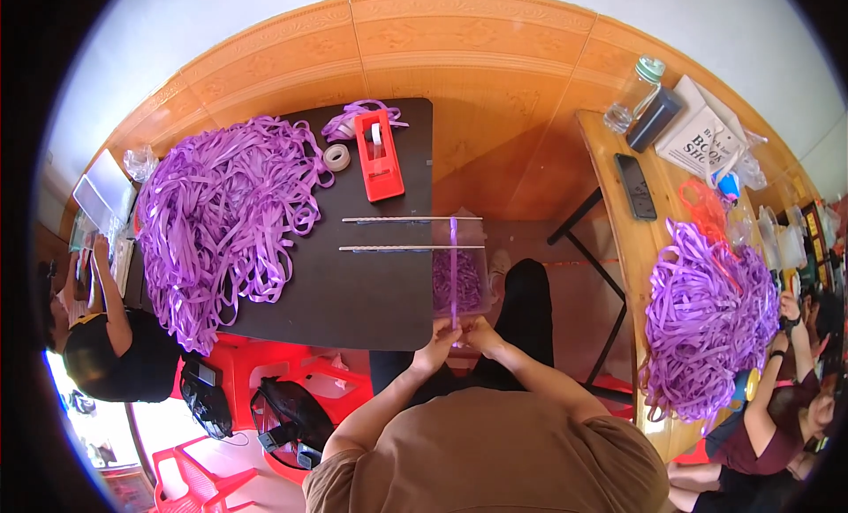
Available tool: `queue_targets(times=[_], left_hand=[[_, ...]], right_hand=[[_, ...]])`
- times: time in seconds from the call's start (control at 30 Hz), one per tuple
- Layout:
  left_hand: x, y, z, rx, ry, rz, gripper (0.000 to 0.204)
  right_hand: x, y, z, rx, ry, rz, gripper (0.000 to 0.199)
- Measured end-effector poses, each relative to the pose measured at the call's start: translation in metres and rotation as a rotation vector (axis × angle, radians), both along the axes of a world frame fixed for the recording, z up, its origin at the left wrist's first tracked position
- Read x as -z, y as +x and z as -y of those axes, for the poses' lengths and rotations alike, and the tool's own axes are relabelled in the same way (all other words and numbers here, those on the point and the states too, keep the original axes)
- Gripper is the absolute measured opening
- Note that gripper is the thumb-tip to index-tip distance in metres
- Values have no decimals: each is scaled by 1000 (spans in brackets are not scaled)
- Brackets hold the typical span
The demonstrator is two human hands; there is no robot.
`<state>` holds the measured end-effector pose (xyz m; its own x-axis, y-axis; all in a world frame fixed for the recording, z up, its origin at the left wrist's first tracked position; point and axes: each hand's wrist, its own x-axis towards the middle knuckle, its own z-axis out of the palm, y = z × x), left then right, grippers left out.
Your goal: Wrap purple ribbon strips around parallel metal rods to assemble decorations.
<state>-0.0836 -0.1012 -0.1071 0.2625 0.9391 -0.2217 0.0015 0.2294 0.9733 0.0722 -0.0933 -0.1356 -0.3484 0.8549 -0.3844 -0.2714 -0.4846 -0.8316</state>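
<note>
A purple ribbon (454, 275) runs straight toward me across two thin pale sticks, the far stick (389, 219) and the near stick (389, 248). Both sticks lie on the dark table and stick out past its right edge. At the ribbon's near end my left hand (433, 350) and my right hand (481, 335) come together, fingers pinched on it; the exact fingertip grip is small and partly hidden. Below the ribbon, a clear plastic bin (481, 288) holds a heap of purple ribbon pieces.
A big pile of purple ribbon (230, 213), a red tape dispenser (380, 160) and a tape roll (336, 157) sit on the dark table (362, 301). At right, a wooden table bears another ribbon pile (707, 319), a phone (635, 186) and a bottle (634, 94). People work at both sides.
</note>
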Motion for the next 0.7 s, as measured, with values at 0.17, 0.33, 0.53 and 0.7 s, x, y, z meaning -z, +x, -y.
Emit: queue_targets(times=[0.17,0.33,0.53,0.7], left_hand=[[-25,-4,5,63,153,-351,15],[-28,-5,0,51,218,-377,16],[-56,19,1,-160,302,-273,14],[-83,34,-2,-279,563,-329,20]], right_hand=[[-2,8,-2,-25,-90,143,13],[-11,12,-6,-158,-144,176,16],[-49,24,7,-237,-63,138,12],[-72,34,22,-409,123,155,18]])
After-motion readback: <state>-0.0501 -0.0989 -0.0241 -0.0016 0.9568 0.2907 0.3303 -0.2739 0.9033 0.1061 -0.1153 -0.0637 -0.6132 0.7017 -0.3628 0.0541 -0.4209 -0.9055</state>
